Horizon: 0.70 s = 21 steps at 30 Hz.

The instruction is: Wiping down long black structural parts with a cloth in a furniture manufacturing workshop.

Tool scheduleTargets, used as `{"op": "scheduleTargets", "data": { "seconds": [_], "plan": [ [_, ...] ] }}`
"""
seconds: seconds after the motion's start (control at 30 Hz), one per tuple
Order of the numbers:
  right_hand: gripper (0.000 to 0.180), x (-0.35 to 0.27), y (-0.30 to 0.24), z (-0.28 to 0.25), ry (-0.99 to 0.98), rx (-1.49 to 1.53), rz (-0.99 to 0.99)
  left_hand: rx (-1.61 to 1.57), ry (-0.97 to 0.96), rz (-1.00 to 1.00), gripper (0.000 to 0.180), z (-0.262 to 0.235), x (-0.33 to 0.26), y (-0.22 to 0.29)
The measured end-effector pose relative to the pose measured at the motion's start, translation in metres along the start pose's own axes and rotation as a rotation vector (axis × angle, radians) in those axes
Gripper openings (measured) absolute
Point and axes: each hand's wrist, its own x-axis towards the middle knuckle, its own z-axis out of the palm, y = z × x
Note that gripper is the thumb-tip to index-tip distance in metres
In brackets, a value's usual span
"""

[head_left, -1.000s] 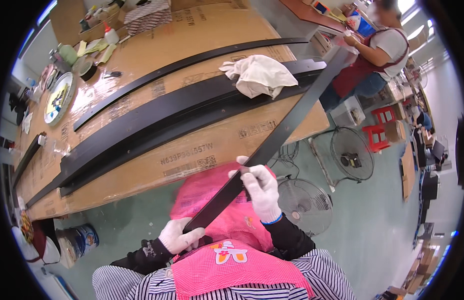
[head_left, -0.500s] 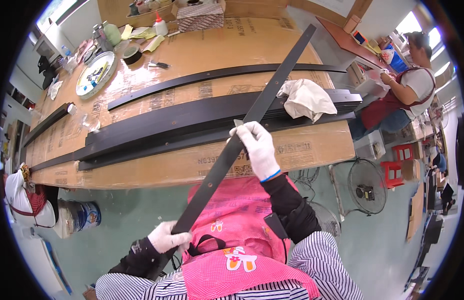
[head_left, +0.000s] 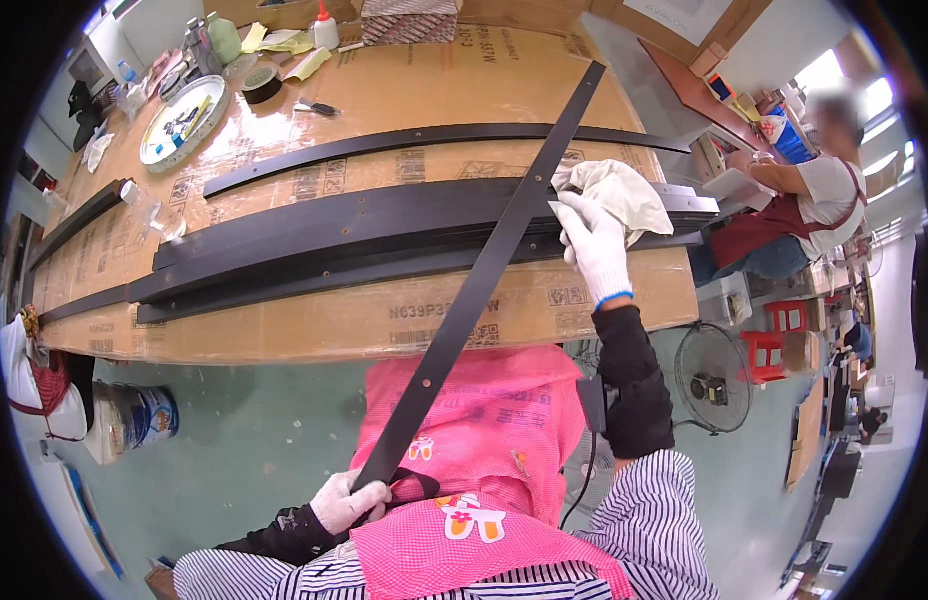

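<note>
By brown cardboard-topped table [head_left: 384, 90], white-gloved left hand [head_left: 352, 502] clamped on long flat black strip [head_left: 483, 280]; white-gloved right hand [head_left: 594, 245] at crumpled white cloth [head_left: 629, 195], can't tell its grip!

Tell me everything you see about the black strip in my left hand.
The black strip is long, flat and matte, perhaps painted metal, with small round marks spaced along it. Your left hand grips its near end; it slants away to the right, crossing above stacked black strips. Whether it touches them is unclear.
</note>
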Motion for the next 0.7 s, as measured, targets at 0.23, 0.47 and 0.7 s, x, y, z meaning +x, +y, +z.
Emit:
{"op": "scheduleTargets", "data": {
  "seconds": [0.23,0.47,0.7],
  "plan": [
    [0.031,0.053,0.014,0.007,-0.086,-0.353,-0.172,-0.044,-0.032,0.0,0.051,-0.002,0.001,-0.016],
    [0.03,0.053,0.015,0.004,-0.193,-0.429,-0.267,0.001,-0.008,-0.046,0.048,-0.006,0.001,-0.016],
    [0.03,0.052,0.014,0.003,-0.216,-0.452,-0.294,0.045,-0.002,-0.02,0.046,-0.004,-0.002,-0.011]
  ]
}}
